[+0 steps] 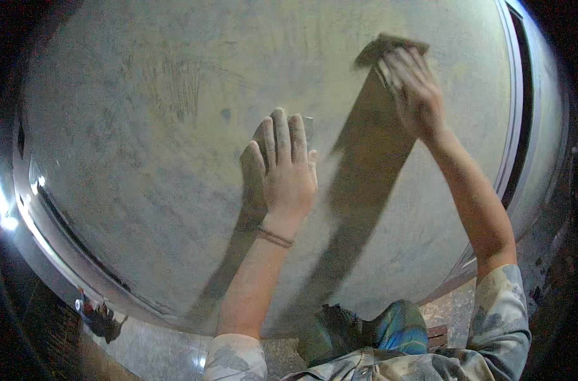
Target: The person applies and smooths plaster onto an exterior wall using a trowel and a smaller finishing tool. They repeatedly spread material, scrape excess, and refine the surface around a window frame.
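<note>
left hand (290, 174): fingers spread on mottled panel (174, 159) (brown bracelet (275, 236) at wrist) | right hand (420, 98): fingers together, gripping brown sanding pad (397, 40)

A workshop or building site is suggested by a large, scratched, patchy panel (130, 190) and pale dust (280, 131) on the left hand (290, 183). Left of the panel, bright lights (9, 223) are seen; below it, a grey floor (162, 349).
</note>
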Tool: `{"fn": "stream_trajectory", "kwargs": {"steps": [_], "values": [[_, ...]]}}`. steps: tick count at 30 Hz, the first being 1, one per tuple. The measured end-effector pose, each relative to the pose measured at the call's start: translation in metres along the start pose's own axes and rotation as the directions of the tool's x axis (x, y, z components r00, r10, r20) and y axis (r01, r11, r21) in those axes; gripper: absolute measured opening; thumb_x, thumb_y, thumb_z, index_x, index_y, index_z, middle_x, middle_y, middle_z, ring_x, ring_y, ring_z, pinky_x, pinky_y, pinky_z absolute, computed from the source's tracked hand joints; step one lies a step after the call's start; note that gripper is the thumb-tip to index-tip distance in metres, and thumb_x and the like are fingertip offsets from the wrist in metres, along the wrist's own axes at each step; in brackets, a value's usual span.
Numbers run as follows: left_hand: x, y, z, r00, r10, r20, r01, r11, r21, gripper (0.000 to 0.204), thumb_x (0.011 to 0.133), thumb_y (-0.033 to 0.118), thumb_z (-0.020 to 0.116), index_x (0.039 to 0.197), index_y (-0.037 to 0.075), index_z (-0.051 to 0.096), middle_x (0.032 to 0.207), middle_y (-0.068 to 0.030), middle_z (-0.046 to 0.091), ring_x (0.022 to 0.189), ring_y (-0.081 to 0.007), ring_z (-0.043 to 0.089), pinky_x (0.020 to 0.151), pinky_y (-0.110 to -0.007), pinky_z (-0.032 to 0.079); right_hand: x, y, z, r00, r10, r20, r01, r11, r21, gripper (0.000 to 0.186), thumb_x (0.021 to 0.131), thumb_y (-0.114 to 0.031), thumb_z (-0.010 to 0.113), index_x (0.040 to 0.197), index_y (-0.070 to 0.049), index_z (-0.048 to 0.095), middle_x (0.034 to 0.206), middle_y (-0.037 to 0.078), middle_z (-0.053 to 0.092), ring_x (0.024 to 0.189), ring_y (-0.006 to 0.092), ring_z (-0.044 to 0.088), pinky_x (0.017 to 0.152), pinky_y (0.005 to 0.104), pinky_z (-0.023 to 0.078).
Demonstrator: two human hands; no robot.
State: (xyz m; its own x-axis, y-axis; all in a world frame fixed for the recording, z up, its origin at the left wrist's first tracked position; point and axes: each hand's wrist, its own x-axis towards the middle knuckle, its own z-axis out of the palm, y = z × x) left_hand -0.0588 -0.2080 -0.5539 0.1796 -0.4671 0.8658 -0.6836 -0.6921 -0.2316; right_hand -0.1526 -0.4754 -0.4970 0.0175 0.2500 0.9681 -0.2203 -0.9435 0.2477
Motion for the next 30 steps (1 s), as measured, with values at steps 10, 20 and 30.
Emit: {"fn": "stream_trajectory", "kwargs": {"steps": [10,20,30], "values": [[-0.009,0.004,-0.002,1.0,0.007,-0.014,-0.007,1.0,0.013,0.069,0.103,0.029,0.048,0.16,0.001,0.019,0.168,-0.0217,0.008,0.156,-0.0392,0.003,0.123,-0.058,0.004,-0.062,-0.058,-0.009,0.931,-0.32,0.175,0.269,0.927,0.262,0.041,0.092,-0.02,0.061,0.132,-0.015,0.063,0.145,0.006,0.057,0.142,0.0289,0.046,0.121,0.056,0.031],[-0.012,0.014,0.003,0.999,-0.034,0.001,0.033,0.999,0.029,0.069,0.103,0.029,0.048,0.16,0.001,0.02,0.168,-0.0199,0.01,0.156,-0.0383,0.005,0.123,-0.057,0.006,-0.006,-0.031,0.0,0.985,-0.172,-0.017,0.173,0.984,0.043,0.037,0.09,-0.02,0.063,0.126,-0.013,0.068,0.141,0.011,0.059,0.139,0.0329,0.049,0.119,0.0576,0.032],[-0.013,0.013,-0.004,0.998,-0.047,0.033,0.047,0.999,0.014,0.071,0.103,0.029,0.05,0.16,0.003,0.018,0.168,-0.0204,0.007,0.156,-0.0373,0.003,0.123,-0.06,0.004,0.058,0.01,-0.003,0.975,0.161,-0.154,-0.151,0.986,0.074,0.042,0.092,-0.022,0.061,0.131,-0.007,0.061,0.146,0.011,0.056,0.141,0.0334,0.045,0.118,0.0504,0.035]]}}
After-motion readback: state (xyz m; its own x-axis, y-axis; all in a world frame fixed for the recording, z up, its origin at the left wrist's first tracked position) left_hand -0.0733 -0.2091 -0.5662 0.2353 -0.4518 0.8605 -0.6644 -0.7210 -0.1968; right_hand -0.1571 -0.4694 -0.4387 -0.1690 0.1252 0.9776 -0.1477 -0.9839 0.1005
